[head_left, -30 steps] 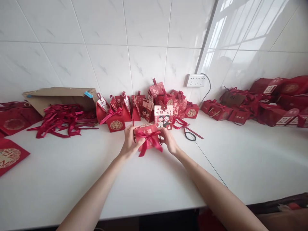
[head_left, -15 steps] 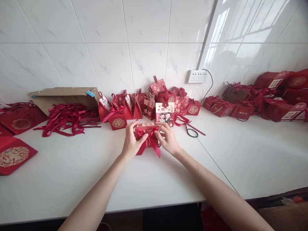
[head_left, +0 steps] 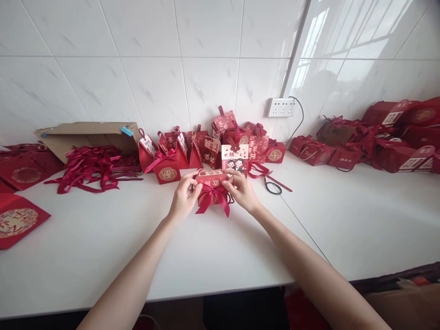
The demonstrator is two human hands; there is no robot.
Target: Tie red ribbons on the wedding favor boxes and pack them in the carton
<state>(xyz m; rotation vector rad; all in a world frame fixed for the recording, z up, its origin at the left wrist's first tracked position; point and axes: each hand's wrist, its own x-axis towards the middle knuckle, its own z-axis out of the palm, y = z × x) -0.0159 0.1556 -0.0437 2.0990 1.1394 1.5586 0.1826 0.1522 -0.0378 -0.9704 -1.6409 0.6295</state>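
A small red gift box [head_left: 212, 178] stands on the white counter [head_left: 206, 247], tied with a dark red ribbon bow [head_left: 213, 198] on its near side. My left hand [head_left: 183, 198] pinches the box's upper left edge with thumb and fingers. On the other side, my right hand [head_left: 242, 191] grips the upper right edge, fingers curled. Just behind the box stands a card-fronted box with a cartoon couple [head_left: 235, 159].
A cluster of finished red boxes [head_left: 192, 151] lines the tiled wall. Loose red ribbons [head_left: 92, 167] and a cardboard box [head_left: 85, 135] lie left, with flat red box blanks [head_left: 19, 220]. A black hair band [head_left: 273, 188] lies right. More red boxes [head_left: 378, 142] fill the far right.
Both hands have shifted from the ribbon bow up to the top edges of the box. The box has moved slightly farther from me, and the bow's tails now hang free.
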